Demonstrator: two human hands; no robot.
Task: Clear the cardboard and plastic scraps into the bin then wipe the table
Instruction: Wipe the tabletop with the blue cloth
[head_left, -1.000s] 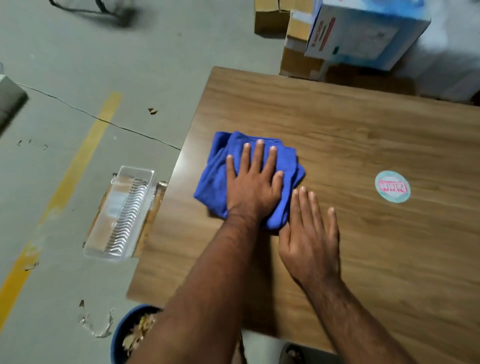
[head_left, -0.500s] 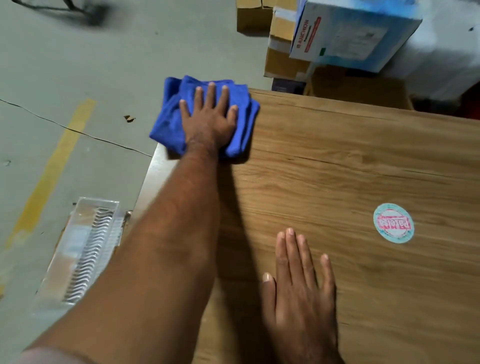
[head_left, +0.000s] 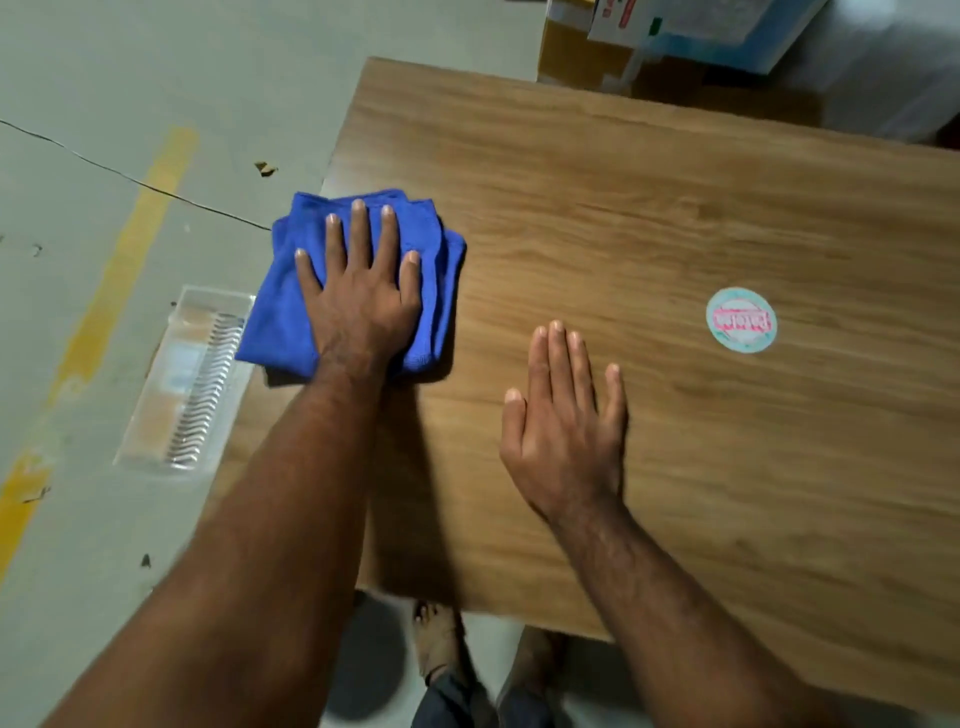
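Grey concrete floor (head_left: 104, 78), marked by a yellow painted stripe (head_left: 111, 291) and a thin dark crack, is seen to the left of a brown wood-grain table (head_left: 675, 218), with stacked cardboard boxes (head_left: 582, 52) beyond its far edge. A folded blue microfibre cloth (head_left: 441, 270) is pressed against the table at its left edge, part of it overhanging toward the floor. The cloth is covered by the left hand (head_left: 358, 306), whose fingers (head_left: 358, 228) are laid out straight and spread, pressing rather than gripping. The right hand (head_left: 566, 431) is rested flat on bare wood, fingers straight and together, nothing held; it appears to be used as a brace.

No scraps are seen on the visible tabletop, so the wiping step is judged to be under way. A clear ribbed plastic tray (head_left: 187, 379) is lying on the floor just beside the table's left edge; the bin is not in view.

The unwiped expanse lies to the right of and beyond the cloth, toward the round pale-green and pink sticker (head_left: 741, 320). The next stroke is therefore judged to run rightward or away from the body, led by the left hand, the only one on the cloth. The braced right hand lies in that path and may need to be lifted.
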